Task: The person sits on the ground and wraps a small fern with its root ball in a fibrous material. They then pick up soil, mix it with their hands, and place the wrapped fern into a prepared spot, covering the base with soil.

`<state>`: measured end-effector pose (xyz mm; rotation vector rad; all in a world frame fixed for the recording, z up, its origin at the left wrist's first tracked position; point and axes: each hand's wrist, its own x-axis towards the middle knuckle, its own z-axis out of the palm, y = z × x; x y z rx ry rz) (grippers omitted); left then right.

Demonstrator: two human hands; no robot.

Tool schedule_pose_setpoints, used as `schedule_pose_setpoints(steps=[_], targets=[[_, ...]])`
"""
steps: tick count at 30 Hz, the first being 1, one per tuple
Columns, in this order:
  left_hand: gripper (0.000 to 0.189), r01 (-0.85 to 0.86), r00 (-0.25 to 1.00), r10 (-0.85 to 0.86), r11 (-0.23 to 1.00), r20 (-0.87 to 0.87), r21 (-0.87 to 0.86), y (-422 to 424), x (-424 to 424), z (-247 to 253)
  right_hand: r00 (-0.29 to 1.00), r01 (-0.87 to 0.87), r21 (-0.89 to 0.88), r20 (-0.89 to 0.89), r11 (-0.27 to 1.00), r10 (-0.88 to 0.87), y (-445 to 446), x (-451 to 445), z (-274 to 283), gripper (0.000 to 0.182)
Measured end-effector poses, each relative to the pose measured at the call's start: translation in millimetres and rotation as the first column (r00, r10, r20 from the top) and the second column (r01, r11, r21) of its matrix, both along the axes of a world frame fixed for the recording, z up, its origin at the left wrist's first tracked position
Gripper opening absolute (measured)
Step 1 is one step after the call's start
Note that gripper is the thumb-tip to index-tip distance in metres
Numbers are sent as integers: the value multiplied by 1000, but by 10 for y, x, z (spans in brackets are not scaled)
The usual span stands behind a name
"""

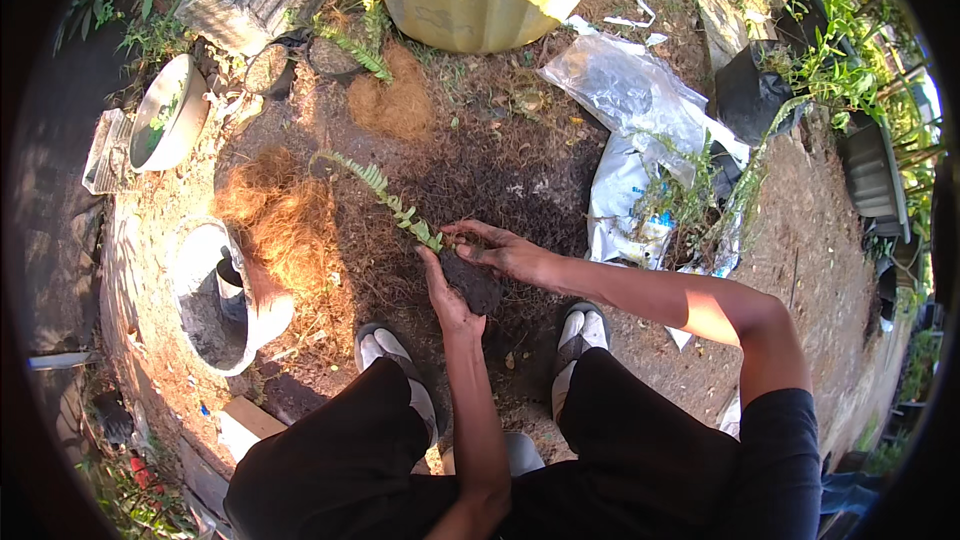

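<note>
Between my two hands is a dark, soil-covered root ball with a fern frond growing from it towards the upper left. My left hand cups the root ball from its left and lower side. Across its top and right side lies my right hand, with soil-stained fingers bent near the base of the frond. Below the hands, dark soil mixed with loose fibres covers the ground. Orange-brown coconut fibre lies in a heap to the left, and a smaller clump lies further up.
A soil-marked pot lies at the left, holding a small dark cup. Beyond it is a pale basin. A large yellow pot stands at the top. Plastic bags with uprooted plants lie right, near a black plant bag.
</note>
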<state>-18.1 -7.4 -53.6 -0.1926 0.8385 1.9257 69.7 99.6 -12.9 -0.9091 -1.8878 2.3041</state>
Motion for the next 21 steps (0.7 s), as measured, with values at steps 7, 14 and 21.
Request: schedule_pose_setpoints(steps=[7, 14, 21], targets=[[30, -160, 981, 145, 981, 128, 113, -36, -145, 20, 995, -36, 539, 95, 842, -18, -23, 121, 242, 45], [23, -140, 989, 142, 988, -29, 62, -9, -98, 14, 998, 27, 796, -52, 605, 25, -182, 111, 173, 44], [55, -88, 993, 65, 961, 93, 261, 27, 40, 32, 994, -53, 960, 23, 274, 110, -351, -110, 210, 64]])
